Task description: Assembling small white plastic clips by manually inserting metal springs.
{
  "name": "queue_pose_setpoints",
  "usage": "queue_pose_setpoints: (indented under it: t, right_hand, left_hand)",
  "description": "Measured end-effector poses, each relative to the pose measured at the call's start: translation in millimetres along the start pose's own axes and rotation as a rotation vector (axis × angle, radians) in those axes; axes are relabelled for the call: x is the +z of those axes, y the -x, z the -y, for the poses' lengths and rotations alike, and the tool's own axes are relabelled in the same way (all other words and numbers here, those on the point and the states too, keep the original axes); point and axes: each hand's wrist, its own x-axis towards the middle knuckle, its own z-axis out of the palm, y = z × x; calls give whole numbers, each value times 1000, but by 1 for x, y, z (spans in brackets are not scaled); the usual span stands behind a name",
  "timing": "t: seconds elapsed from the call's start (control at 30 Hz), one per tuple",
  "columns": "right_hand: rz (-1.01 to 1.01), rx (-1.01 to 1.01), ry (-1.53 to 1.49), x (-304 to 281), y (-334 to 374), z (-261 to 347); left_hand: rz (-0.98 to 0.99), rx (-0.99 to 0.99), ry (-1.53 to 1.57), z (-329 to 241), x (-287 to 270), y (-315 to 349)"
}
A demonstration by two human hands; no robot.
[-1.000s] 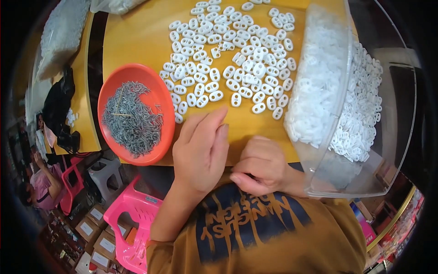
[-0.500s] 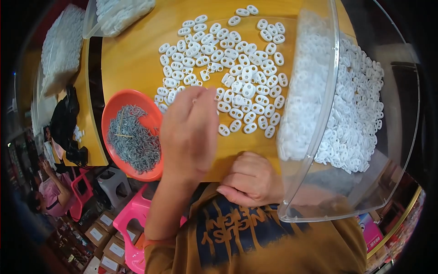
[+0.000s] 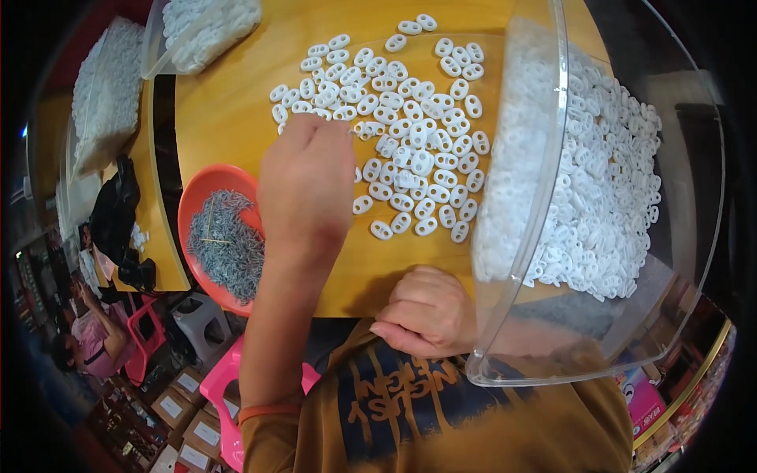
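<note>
Many small white oval plastic pieces, each with two round holes, are spread over the yellow table, some overlapping. Back upward, my left hand hovers over the left side of the spread; its fingers curl down away from view, so whatever they pinch is hidden. Beside it on the left sits an orange-red bowl heaped with small grey screws, two thin sticks lying on them. At the table's near edge my right hand rests in a loose fist, and nothing shows inside it.
A large clear plastic bin, tilted and full of white pieces, stands close by my right arm. Another clear container is at the far left. Past a dark gap, a side table holds a black bag. A pink stool stands below.
My left hand has moved left and slightly farther away, now partly covering the left edge of the spread and nearer the bowl. The right hand keeps its fist by the table edge.
</note>
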Motion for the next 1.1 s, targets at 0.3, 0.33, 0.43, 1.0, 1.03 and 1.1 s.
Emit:
queue_pose_setpoints:
  t: [0.3, 0.33, 0.43, 1.0, 1.03, 1.1]
  right_hand:
    - [17, 45, 30, -1, 8, 3]
    - [21, 73, -15, -1, 6, 6]
    - [8, 290, -84, -4, 1, 21]
    - [-57, 698, -901, 37, 0, 77]
    - [-48, 699, -899, 37, 0, 76]
    - [-21, 774, -960, 38, -1, 75]
  left_hand:
    - [90, -739, 1400, -34, -63, 66]
    - [93, -762, 1463, -36, -68, 76]
    - [93, -741, 1503, -41, -75, 106]
    - [-258, -129, 477, -49, -80, 188]
    - [-275, -129, 516, -48, -81, 190]
    - [-258, -142, 575, -45, -81, 196]
